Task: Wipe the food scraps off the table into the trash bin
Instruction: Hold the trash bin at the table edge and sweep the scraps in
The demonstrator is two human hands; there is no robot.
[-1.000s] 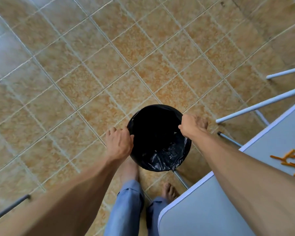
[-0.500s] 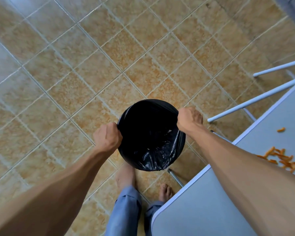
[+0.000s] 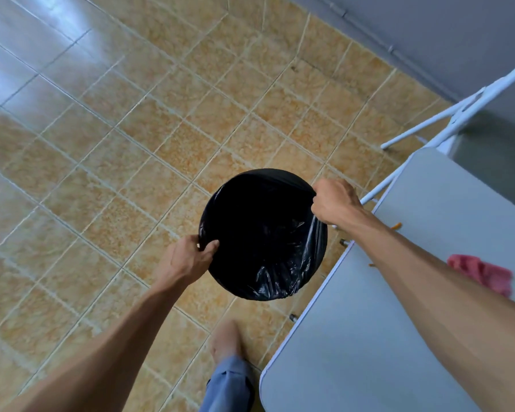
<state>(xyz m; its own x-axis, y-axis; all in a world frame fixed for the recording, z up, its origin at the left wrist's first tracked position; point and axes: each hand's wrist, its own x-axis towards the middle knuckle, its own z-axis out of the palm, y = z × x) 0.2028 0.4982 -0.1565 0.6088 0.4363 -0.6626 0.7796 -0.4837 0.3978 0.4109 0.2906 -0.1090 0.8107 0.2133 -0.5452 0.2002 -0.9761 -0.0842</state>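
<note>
Head view shows left hand (image 3: 188, 260) and right hand (image 3: 335, 202) gripping opposite sides of the bin (image 3: 262, 233) rim, the bin just left of the table (image 3: 369, 337) edge, right hand nearer.

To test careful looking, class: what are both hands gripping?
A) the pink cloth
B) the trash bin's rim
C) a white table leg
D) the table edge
B: the left hand and right hand each grip the trash bin at its rim, on opposite sides.
</note>
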